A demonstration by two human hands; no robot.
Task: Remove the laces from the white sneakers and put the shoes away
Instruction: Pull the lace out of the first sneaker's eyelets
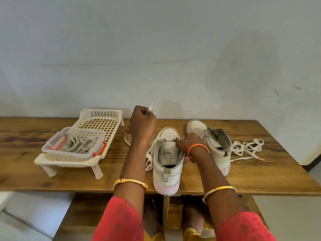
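Two white sneakers stand on the wooden table. The near sneaker (167, 159) points away from me, its heel at the table's front edge, and its lace (150, 154) hangs loose down its left side. My left hand (141, 121) is raised above and left of its toe, pinching the lace's tip. My right hand (188, 143) rests on this shoe's right side near the eyelets and steadies it; its fingertips are hidden. The far sneaker (211, 141) stands to the right with no lace, and a pulled-out lace (247, 147) lies in a heap beside it.
A white plastic rack (102, 122) stands at the left of the table (260, 176). On it sits a clear container (73, 143) holding several coiled laces. A wall runs right behind the table. Below the table are a lower shelf and my bare feet.
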